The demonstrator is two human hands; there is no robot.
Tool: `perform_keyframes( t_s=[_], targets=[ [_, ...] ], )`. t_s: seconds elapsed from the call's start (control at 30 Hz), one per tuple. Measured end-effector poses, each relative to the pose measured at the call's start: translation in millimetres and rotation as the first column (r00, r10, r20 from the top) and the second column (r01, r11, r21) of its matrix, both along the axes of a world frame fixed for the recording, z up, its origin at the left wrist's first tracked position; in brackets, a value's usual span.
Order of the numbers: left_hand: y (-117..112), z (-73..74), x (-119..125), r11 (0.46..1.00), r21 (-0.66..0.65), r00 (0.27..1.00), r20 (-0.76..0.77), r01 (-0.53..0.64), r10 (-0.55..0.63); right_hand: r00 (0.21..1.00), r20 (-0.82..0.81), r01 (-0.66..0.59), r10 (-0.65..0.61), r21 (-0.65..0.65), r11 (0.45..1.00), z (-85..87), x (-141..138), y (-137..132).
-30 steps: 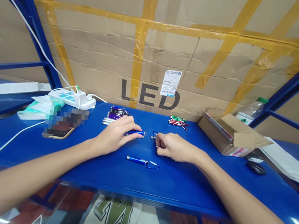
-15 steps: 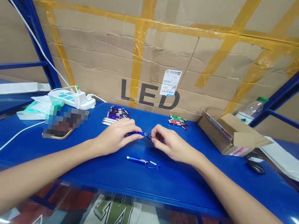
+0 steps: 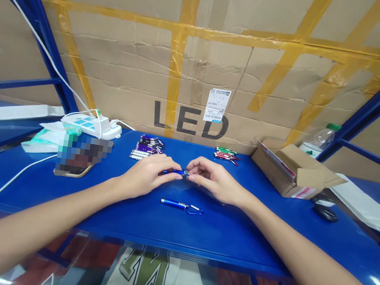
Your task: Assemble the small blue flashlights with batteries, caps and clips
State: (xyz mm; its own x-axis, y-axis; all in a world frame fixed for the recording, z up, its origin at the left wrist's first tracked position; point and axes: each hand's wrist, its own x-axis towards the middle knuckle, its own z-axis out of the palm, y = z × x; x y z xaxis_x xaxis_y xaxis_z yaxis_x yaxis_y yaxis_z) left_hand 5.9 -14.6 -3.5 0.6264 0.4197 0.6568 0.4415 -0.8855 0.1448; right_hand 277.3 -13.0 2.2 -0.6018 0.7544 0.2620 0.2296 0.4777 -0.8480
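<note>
My left hand [image 3: 147, 174] pinches a small blue keychain flashlight [image 3: 175, 172] just above the blue table [image 3: 234, 230]. My right hand [image 3: 213, 180] meets it from the right, fingertips closed on the flashlight's right end; what they pinch there is too small to make out. A second blue flashlight with a carabiner clip [image 3: 180, 205] lies on the table in front of both hands.
A pile of purple and silver flashlights [image 3: 146, 147] and a smaller red and green pile [image 3: 226, 155] lie at the back. An open cardboard box [image 3: 293, 170], a black mouse [image 3: 324, 213], a power strip [image 3: 92, 124], a phone [image 3: 75, 169] and a plastic bottle [image 3: 319, 139] stand around. Large LED carton behind.
My right hand has lifted off the table and come left to the end of the flashlight held in my left hand. The left hand has barely moved.
</note>
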Motion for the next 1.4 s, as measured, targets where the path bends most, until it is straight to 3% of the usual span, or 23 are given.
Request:
perform_keyframes(
  t_s=[0.1, 0.33, 0.7, 1.0, 1.23, 1.4],
  targets=[
    [0.6, -2.2, -0.5, 0.999, -0.049, 1.000, 0.005, -0.006, 0.006, 1.000, -0.028, 0.003, -0.005, -0.046, 0.999, -0.6, 0.0, 2.6],
    [1.2, -3.7, -1.5, 0.998, -0.063, 1.000, -0.012, -0.012, 0.011, 0.999, -0.007, 0.037, -0.037, 0.068, 0.997, 2.2, 1.1, 2.5],
    [-0.1, -2.9, -1.0, 0.997, -0.078, 1.000, -0.018, 0.008, -0.009, 0.996, -0.058, 0.074, -0.069, 0.084, 0.994, 5.8, 0.3, 0.4],
    [-1.1, -1.1, -0.4, 0.998, -0.055, 0.999, -0.032, 0.012, -0.014, 0.993, 0.001, 0.114, -0.120, 0.299, 0.947, 12.4, -3.0, -7.3],
    [-2.5, 0.2, 0.6, 0.999, -0.053, 0.999, -0.039, 0.008, -0.010, 0.991, 0.034, 0.106, -0.128, 0.380, 0.919, 14.2, -5.2, -11.5],
    [-3.5, 0.5, 1.2, 0.999, -0.040, 0.999, -0.038, 0.008, -0.010, 0.988, 0.054, 0.103, -0.148, 0.483, 0.870, 13.1, -6.0, -12.8]
  ],
)
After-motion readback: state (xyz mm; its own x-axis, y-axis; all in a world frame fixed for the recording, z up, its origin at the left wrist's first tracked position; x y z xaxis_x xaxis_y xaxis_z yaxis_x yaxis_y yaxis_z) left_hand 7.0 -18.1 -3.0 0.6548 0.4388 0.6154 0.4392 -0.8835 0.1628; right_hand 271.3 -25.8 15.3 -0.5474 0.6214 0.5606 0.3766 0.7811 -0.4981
